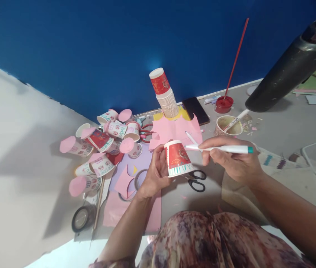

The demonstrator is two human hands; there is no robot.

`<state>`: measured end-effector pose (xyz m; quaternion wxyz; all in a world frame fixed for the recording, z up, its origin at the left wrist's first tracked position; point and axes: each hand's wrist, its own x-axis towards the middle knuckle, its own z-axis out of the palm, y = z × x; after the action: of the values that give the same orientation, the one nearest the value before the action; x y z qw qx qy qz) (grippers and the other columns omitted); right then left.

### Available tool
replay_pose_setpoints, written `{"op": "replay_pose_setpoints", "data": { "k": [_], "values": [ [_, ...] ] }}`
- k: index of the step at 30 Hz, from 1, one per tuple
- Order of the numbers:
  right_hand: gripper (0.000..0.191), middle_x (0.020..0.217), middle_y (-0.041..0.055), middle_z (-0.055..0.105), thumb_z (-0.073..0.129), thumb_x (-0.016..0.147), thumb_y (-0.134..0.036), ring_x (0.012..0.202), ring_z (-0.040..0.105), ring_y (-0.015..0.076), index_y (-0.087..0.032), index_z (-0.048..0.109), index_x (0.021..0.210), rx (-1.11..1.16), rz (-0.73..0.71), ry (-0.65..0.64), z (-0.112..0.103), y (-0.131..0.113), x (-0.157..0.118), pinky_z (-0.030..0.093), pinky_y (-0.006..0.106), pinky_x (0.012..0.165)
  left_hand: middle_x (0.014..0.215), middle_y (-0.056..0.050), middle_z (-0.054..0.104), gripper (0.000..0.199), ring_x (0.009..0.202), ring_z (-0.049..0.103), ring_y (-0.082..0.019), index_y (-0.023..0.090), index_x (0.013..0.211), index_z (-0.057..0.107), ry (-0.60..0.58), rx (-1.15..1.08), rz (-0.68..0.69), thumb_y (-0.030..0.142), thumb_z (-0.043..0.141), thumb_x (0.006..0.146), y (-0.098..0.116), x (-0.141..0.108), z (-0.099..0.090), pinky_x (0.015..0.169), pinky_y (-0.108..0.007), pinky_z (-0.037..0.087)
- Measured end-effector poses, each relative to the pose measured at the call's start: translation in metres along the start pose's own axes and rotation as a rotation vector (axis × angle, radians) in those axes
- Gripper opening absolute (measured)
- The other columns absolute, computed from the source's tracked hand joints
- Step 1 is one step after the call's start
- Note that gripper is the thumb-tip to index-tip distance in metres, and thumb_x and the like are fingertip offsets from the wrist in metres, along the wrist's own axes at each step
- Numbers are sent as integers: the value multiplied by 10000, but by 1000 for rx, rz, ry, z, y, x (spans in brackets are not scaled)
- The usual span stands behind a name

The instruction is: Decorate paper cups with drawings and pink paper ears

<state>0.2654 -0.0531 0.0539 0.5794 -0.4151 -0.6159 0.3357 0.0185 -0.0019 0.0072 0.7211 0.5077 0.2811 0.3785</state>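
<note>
My left hand (155,174) is wrapped round the left side of a red paper cup (178,156). The cup is upside down, its wide rim low, with green zigzag strokes on the white band above the rim. Between the thumb and fingers of my right hand (234,160) is a white marker (225,149) with a green end; its tip is beside the cup's upper right edge. Black-handled scissors (197,180) lie on the table just below and right of the cup. Pink scalloped paper (174,130) lies behind the cup.
Several decorated cups with pink paper tops (102,163) crowd the left. A tall cup stack (167,95) stands behind, near a phone (196,110). Rightward are a red pot (224,105), a paper bowl (229,125) and a black cylinder (283,69). Tape (80,219) lies front left.
</note>
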Motion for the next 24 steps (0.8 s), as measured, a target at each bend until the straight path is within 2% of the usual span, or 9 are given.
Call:
{"op": "replay_pose_setpoints", "data": {
  "k": [3,7,9,12,14,16,19,22,24],
  "values": [
    [204,957,43,828,714,1000,-398,784,756,202,-279,766,1157,-144,30,61,2,0,2,627,339,743,1451,-101,607,956,1210,685,-273,333,1419,400,0,-25,-31,299,987,664,0,-1,-1,968,-359,584],
    [821,1366,108,754,930,733,-587,1056,756,293,-294,628,1438,-195,101,-111,4,9,4,643,394,828,1311,-71,684,996,1036,736,-228,344,1449,383,-41,-57,-62,326,992,661,-2,-4,0,850,-320,599],
    [972,1462,124,693,957,668,-607,1140,728,328,-294,576,1505,-254,113,-196,5,14,4,635,421,874,1370,-82,672,994,1084,740,-250,352,1455,386,-68,-61,-74,339,990,666,-3,-5,2,870,-341,606],
    [967,1471,134,673,935,702,-566,1059,729,313,-281,544,1539,-343,108,-252,6,18,3,631,416,821,1572,-122,550,1013,1321,659,-336,362,1495,381,-98,-15,-80,376,986,684,-3,-4,3,999,-429,599],
    [903,1420,138,695,895,760,-516,990,725,296,-269,532,1548,-402,82,-257,7,20,2,624,414,783,1681,-130,431,1071,1488,520,-382,372,1532,377,-104,60,-37,382,1004,664,-2,-3,2,1109,-485,552],
    [817,1317,137,737,853,809,-454,981,716,298,-250,541,1536,-469,33,-263,9,21,1,616,436,815,1736,-118,348,1115,1573,408,-396,387,1552,392,-112,98,18,393,1027,635,-1,-2,1,1207,-527,477],
    [711,1211,135,768,794,860,-405,975,715,298,-215,567,1507,-499,-17,-286,11,23,1,611,444,840,1715,-104,387,951,1544,457,-400,387,1494,504,-176,46,15,431,1005,688,-2,-2,2,1233,-565,446],
    [654,1321,146,745,741,905,-423,865,720,247,-217,568,1501,-455,27,-281,11,24,1,610,403,765,1700,-92,413,882,1510,502,-399,398,1471,563,-233,2,-22,402,1002,706,-6,-2,4,1199,-543,479],
    [621,1382,148,727,724,921,-435,862,733,242,-225,576,1486,-449,75,-253,10,26,2,607,397,747,1688,-94,435,861,1511,499,-388,405,1497,553,-224,6,-45,374,978,749,-11,-2,3,1175,-517,496]
  ]
}}
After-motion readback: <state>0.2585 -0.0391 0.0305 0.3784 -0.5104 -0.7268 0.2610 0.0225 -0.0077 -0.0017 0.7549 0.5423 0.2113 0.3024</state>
